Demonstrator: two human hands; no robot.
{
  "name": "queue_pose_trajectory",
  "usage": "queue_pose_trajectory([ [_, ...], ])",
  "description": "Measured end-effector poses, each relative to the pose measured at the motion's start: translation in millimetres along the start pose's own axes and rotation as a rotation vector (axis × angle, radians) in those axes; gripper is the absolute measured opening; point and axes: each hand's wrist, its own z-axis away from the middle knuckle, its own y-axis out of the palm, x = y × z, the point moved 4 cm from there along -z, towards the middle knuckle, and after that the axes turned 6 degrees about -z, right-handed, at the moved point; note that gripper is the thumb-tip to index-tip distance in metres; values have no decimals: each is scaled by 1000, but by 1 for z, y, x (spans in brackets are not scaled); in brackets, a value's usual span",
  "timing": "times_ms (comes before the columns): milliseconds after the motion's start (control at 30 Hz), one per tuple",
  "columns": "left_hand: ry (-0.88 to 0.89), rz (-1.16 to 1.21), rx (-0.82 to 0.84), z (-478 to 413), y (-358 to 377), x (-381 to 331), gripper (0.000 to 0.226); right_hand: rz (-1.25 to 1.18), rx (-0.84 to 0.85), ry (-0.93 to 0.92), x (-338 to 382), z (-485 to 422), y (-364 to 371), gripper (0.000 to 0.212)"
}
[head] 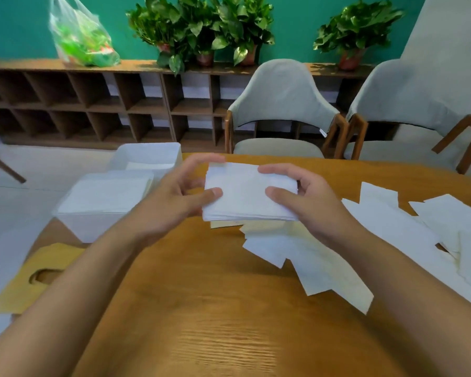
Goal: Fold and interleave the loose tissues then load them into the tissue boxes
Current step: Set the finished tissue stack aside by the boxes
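A thick stack of folded white tissues (245,191) is held just above the wooden table (201,308). My left hand (174,194) grips its left edge, thumb on top and fingers curled round the far side. My right hand (305,197) grips the right edge the same way. Under the stack lie several loose tissues (310,262), fanned toward me. More loose tissues (419,229) are spread out at the right. Two white open tissue boxes stand at the left: the near box (98,213) and the far box (150,156), both with tissues inside.
A yellow-brown lid with an oval slot (30,278) lies at the table's left edge. Two grey armchairs (280,104) stand behind the table. A low wooden shelf (93,110) with potted plants and a plastic bag runs along the green wall.
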Motion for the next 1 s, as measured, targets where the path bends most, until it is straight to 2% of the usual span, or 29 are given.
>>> queue_pose_trajectory([
  [67,-14,-112,-81,-2,-27,8,27,-31,28,10,4,-15,20,29],
  [133,-47,-199,-158,-7,-53,19,22,-81,61,40,7,-31,40,35],
  [300,-89,-283,-228,-19,-108,37,23,-99,75,51,15,-76,86,41],
  [500,-202,-296,-272,-50,-172,69,25,-67,29,40,16,-149,138,36],
  [733,-297,-478,-492,-85,-211,117,24,183,31,-1,-10,-202,184,42],
  [1000,-304,-840,-341,-107,-214,130,27,619,133,-108,-16,-216,208,42],
])
